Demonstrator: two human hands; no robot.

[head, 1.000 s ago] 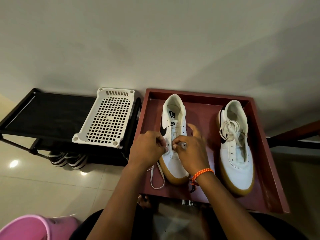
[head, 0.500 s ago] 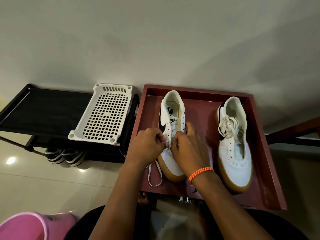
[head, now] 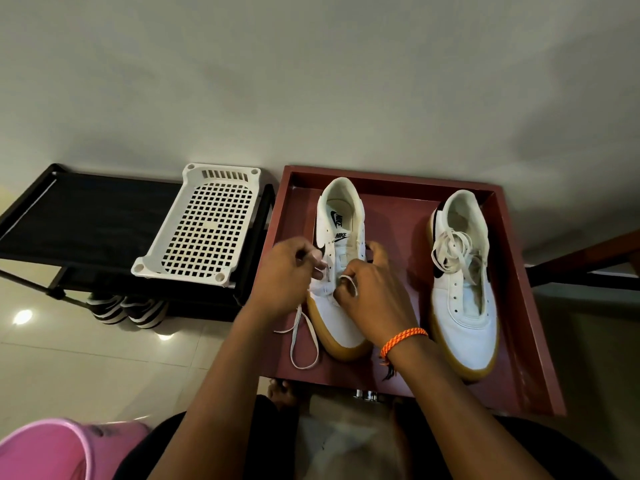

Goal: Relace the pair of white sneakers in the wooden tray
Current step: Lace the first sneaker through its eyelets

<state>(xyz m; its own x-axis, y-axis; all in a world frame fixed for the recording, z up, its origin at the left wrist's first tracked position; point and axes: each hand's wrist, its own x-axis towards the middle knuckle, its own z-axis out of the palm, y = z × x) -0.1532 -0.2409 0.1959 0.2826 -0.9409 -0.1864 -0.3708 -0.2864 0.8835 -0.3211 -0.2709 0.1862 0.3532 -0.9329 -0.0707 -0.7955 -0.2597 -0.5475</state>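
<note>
Two white sneakers with gum soles stand in a reddish wooden tray [head: 519,306]. Both hands work over the left sneaker [head: 341,216], at its lower eyelets. My left hand [head: 287,271] pinches the white lace [head: 301,337] at the shoe's left side; the lace's loose end loops down onto the tray floor. My right hand [head: 374,296], with an orange wristband, holds a loop of lace around a fingertip on the shoe's right side. The right sneaker [head: 464,306] lies untouched, its eyelets bare and its lace bundled loosely at the top.
A white perforated plastic tray [head: 204,226] rests on a black shoe rack [head: 86,223] to the left, with striped shoes [head: 128,310] under it. A pink bucket [head: 45,452] sits at the bottom left on the tiled floor. A wall stands just behind the tray.
The view shifted slightly. My right hand has moved from pinching at the eyelets to holding a lace loop over a finger; my left hand stays at the shoe's left side.
</note>
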